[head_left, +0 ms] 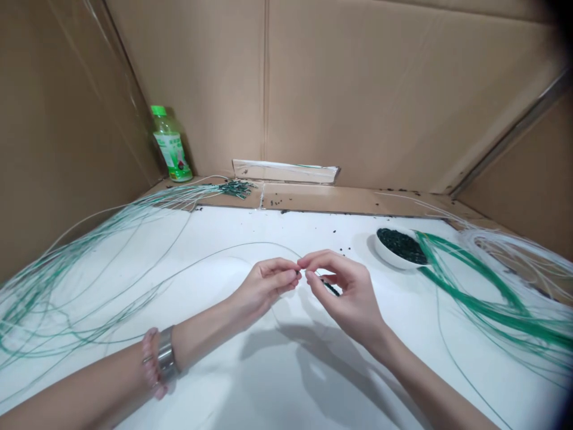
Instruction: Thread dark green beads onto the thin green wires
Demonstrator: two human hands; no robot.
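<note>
My left hand (268,283) is pinched closed at the middle of the white table, with a small dark bead at its fingertips. Its fingertips meet those of my right hand (342,286), where a thin green strand (250,243) runs in from the left. The fingers of my right hand are curled in a pinch around the strand, and a short row of dark beads (330,287) shows below them. Exactly how the strand passes between the fingers is too small to tell. A white bowl (396,258) of dark beads stands to the right.
Green and white strands (89,251) spread over the left side, their beaded ends (237,189) at the back. Coiled green strands (483,298) and white strands (514,245) lie right. A green-capped bottle (171,152) stands back left. Cardboard walls (335,89) surround the table (201,388).
</note>
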